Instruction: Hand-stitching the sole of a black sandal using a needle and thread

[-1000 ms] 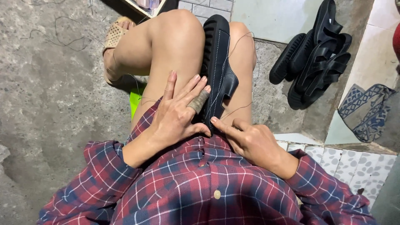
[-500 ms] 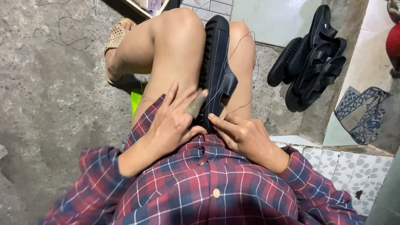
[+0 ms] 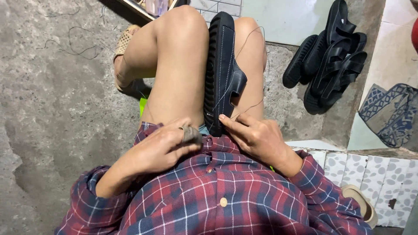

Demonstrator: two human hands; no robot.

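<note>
The left hand (image 3: 163, 148), fingers splayed a second ago, has curled shut on a taped thimble-like wrap (image 3: 190, 134). The right hand (image 3: 257, 137) pinches thin thread (image 3: 250, 39) (pulled taut) beside the black stitched rubber-soled sandal (image 3: 223, 74) clamped between the knees.

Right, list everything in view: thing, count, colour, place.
black shoe: one, black with pale stitching, clamped upright between the knees.
thread: one strand, thin and pale, looping from the shoe toward the right hand.
black sandals: a pile, count unclear, black, on the floor at upper right.
patterned cloth: one, blue and white, at far right.
beige sandal: one, beige, on the person's foot, upper left.
plaid shirt: one, red and navy, worn.
left hand: curled, a grey wrap on one finger.
right hand: fingertips at the shoe's near end.
</note>
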